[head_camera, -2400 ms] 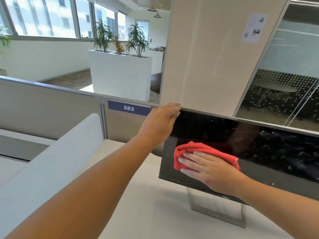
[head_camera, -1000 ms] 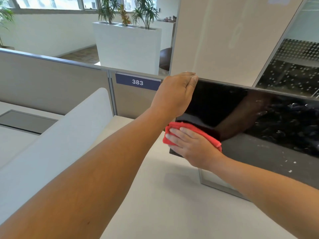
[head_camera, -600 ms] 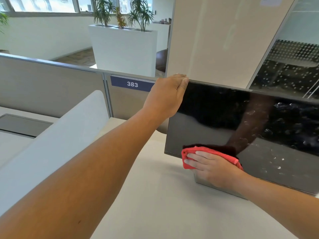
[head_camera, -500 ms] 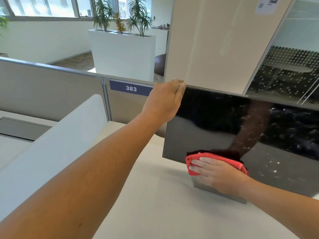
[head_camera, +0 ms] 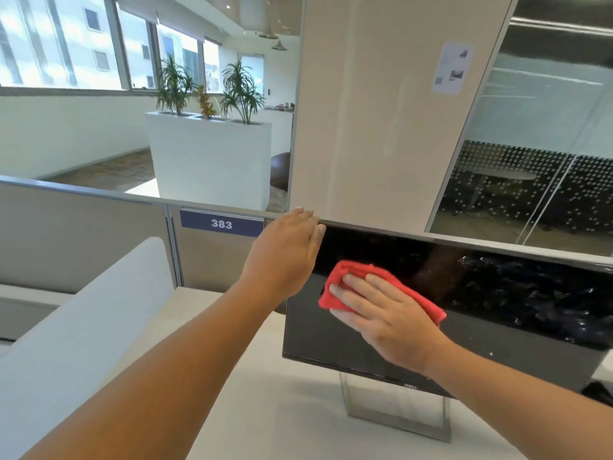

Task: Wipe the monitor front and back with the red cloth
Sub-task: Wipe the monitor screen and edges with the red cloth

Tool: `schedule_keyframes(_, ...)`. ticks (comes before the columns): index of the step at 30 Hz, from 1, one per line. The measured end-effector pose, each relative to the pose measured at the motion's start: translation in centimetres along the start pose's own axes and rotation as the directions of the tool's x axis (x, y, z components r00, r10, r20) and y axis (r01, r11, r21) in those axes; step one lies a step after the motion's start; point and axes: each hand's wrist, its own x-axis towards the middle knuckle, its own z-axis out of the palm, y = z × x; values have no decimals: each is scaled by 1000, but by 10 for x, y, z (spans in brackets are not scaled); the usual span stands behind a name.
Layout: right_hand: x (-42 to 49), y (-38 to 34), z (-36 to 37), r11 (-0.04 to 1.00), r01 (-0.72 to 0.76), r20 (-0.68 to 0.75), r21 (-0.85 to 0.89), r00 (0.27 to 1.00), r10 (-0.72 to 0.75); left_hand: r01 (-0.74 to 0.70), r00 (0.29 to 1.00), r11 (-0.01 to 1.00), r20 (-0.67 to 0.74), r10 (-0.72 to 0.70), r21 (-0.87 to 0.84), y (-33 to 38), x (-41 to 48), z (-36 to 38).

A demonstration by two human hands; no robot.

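A black monitor [head_camera: 497, 310] stands on a silver stand [head_camera: 394, 410] on the white desk, its dark glossy screen facing me. My left hand [head_camera: 285, 257] grips the monitor's top left corner, fingers curled over the top edge and thumb on the front. A folded red cloth [head_camera: 345, 280] lies flat against the left part of the screen. My right hand [head_camera: 381, 313] presses the cloth to the screen with straight, spread fingers. The monitor's back is hidden.
The white desk [head_camera: 265, 410] runs under the monitor. A white curved divider [head_camera: 83, 327] rises at the left. A grey partition with a blue 383 label [head_camera: 221, 223] stands behind. A beige pillar [head_camera: 381, 111] and glass wall are beyond.
My right hand has moved the red cloth up from the screen's bottom edge to its upper left area. My left hand has stayed on the top corner.
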Motion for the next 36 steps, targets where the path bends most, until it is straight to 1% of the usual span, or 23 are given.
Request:
schedule_keyframes(2,-14,-3,7,998,59,95,5,994,-60,-56,998,997,22,55,61,12,3,4)
schedule_keyframes(4,-29,-8,15,995,96,193,6,976,-96,-127,989,990,85,121,68,25,2,15)
schedule_keyframes(5,-34,-10,19,994,113,226,5,968,-111,-134,988,990,88,129,50,28,1,20)
schedule_keyframes(7,-41,-9,23,987,163,245,-2,957,-158,-89,996,996,19,89,-9,29,2,24)
schedule_keyframes(9,-44,1,20,977,215,226,-13,952,-206,-68,996,998,-55,67,-15,25,4,24)
schedule_keyframes(10,-46,8,16,977,211,210,-24,957,-201,-73,995,997,-72,71,-14,24,4,24)
schedule_keyframes(12,-50,24,4,992,124,144,-39,983,-117,-79,994,996,-84,75,-47,22,4,26)
schedule_keyframes(14,-51,40,-8,999,-13,-2,-52,1000,13,-84,992,994,-97,77,-75,24,4,27)
schedule_keyframes(16,-44,52,-20,986,-163,-156,-25,975,157,-86,991,993,-111,77,-86,25,5,28)
schedule_keyframes(18,-28,55,-27,964,-266,-239,10,935,261,-78,991,993,-120,67,-94,26,6,29)
schedule_keyframes(19,-19,52,-28,958,-286,-255,19,925,281,-74,991,993,-122,62,-95,26,6,30)
schedule_keyframes(21,1,44,-28,966,-259,-267,28,929,257,-73,990,993,-125,61,-97,26,6,30)
schedule_keyframes(23,19,36,-26,986,-166,-230,21,959,166,-76,991,993,-121,65,-91,25,7,28)
schedule_keyframes(25,33,27,-22,998,-57,-141,32,988,61,-69,993,995,-106,61,-74,26,9,26)
schedule_keyframes(27,39,13,-15,996,-1,-57,87,998,6,-60,995,997,-85,55,-52,26,8,24)
schedule_keyframes(29,31,0,-6,993,18,21,117,1000,-21,-63,996,997,-71,60,-47,24,6,23)
schedule_keyframes(32,-7,-7,9,996,59,119,72,991,-67,-66,995,995,-77,60,-79,23,6,21)
schedule_keyframes(33,-24,-4,12,997,55,140,54,988,-62,-60,995,994,-83,53,-96,24,6,22)
schedule_keyframes(35,-58,7,13,999,2,142,41,990,-8,-44,994,989,-109,29,-139,25,5,23)
schedule_keyframes(36,-71,14,10,998,-36,110,42,993,32,-35,993,986,-121,16,-162,26,4,24)
